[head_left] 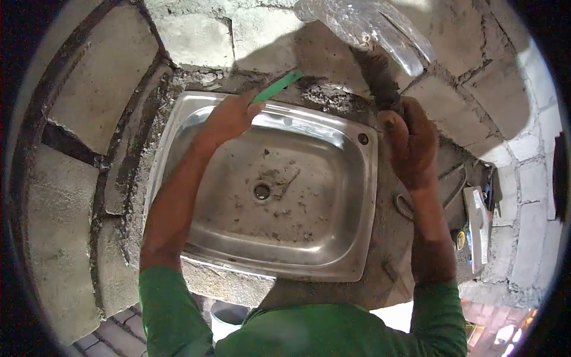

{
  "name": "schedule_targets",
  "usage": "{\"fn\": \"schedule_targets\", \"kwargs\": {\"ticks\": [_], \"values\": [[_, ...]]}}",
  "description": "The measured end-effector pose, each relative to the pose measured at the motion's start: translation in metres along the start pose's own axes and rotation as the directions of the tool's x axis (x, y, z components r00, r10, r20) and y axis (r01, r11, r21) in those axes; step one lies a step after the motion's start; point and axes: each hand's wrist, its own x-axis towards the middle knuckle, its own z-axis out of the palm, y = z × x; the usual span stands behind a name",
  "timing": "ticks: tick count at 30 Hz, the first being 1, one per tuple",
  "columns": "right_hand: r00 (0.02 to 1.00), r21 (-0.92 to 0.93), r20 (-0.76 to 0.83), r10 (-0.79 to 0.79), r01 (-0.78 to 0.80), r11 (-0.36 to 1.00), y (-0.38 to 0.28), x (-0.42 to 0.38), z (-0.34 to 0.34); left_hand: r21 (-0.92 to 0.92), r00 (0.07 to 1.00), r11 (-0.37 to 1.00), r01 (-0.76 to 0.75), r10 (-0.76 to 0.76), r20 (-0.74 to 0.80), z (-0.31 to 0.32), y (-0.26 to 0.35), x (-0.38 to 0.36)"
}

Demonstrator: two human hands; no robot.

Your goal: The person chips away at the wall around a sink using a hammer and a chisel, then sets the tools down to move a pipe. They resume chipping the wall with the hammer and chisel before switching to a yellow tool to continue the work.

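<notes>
A thin flat green strip (278, 86) sticks out of my left hand (231, 119), which is closed around its lower end above the sink's back left rim. My right hand (410, 140) is closed around the dark, narrow lower part of a crumpled clear plastic bag (372, 30). The bag's loose, shiny upper end leans against the block wall. Between and below my hands lies a stainless steel sink (339, 271), with grey mortar crumbs (276, 181) around its open drain hole (262, 190).
Rough block wall (196, 41) rises behind and on both sides. Right of the sink, a curved rod or cord (404, 205) and a flat pale tool (477, 229) lie on the ledge. A white bucket (227, 315) stands below the front edge.
</notes>
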Motion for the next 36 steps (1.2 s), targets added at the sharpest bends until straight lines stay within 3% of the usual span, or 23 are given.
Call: {"fn": "schedule_targets", "kwargs": {"ticks": [3,5,8,11,14,18,21,23,26,28,29,30,32,33,35,36], "values": [[0.992,0.054,0.042,0.121,-0.123,0.991,-0.001,-0.001,0.0,0.074,0.999,0.997,-0.033,0.033,-0.001,-0.012,-0.001,0.005],[1.0,0.021,-0.031,0.001,0.0,1.0,0.003,-0.006,0.004,0.099,1.0,0.995,-0.02,0.019,0.01,-0.012,-0.005,0.007],[0.999,0.041,-0.016,0.028,-0.027,0.999,0.004,-0.005,0.007,0.061,0.999,0.997,-0.053,0.053,0.001,-0.01,-0.007,0.009],[0.995,0.069,-0.013,0.102,-0.101,0.993,-0.002,-0.003,0.005,-0.055,0.997,0.998,0.031,-0.027,0.068,-0.009,-0.008,0.008],[0.998,-0.019,-0.065,0.003,-0.005,1.0,0.004,-0.003,0.01,-0.054,0.998,0.998,0.024,-0.02,0.065,-0.007,-0.013,0.01],[0.997,0.095,-0.02,0.08,-0.077,0.992,-0.002,0.003,0.01,-0.051,0.999,0.999,-0.004,0.006,0.036,-0.001,-0.017,0.009],[0.996,-0.005,0.081,-0.031,0.032,0.999,0.014,0.004,0.026,-0.049,0.997,0.999,0.023,-0.019,0.078,-0.01,-0.009,0.009],[0.943,-0.312,0.276,0.187,-0.096,0.945,0.035,0.007,0.048,-0.022,0.995,0.999,0.033,-0.031,0.098,-0.016,0.001,0.009],[0.924,-0.29,0.282,0.257,-0.173,0.941,0.056,0.012,0.064,0.08,0.99,0.995,0.06,-0.069,0.124,-0.019,0.003,0.016],[0.937,-0.193,0.238,0.256,-0.213,0.958,0.045,0.01,0.056,0.036,0.952,0.958,-0.284,0.286,-0.112,0.001,-0.021,0.017],[0.945,-0.093,0.19,0.265,-0.252,0.963,0.036,0.01,0.05,0.031,0.988,0.988,-0.151,0.151,-0.004,-0.001,-0.019,0.017],[0.943,-0.091,0.196,0.269,-0.256,0.962,0.024,0.012,0.042,0.029,0.989,0.989,-0.147,0.147,0.002,-0.003,-0.018,0.016],[0.987,0.075,0.043,0.153,-0.156,0.985,0.004,0.015,0.026,-0.006,0.977,0.978,-0.209,0.209,-0.041,-0.002,-0.019,0.02],[0.988,0.074,0.037,0.151,-0.154,0.985,0.012,0.012,0.033,0.042,0.988,0.987,-0.157,0.157,0.006,-0.002,-0.021,0.024],[1.0,-0.109,0.024,0.005,-0.002,0.994,0.042,-0.005,0.06,0.034,0.98,0.98,-0.198,0.198,-0.019,0.002,-0.026,0.025],[1.0,-0.112,0.02,0.0,0.002,0.994,0.057,-0.007,0.07,0.026,0.97,0.971,-0.238,0.239,-0.048,0.001,-0.025,0.024]]}}
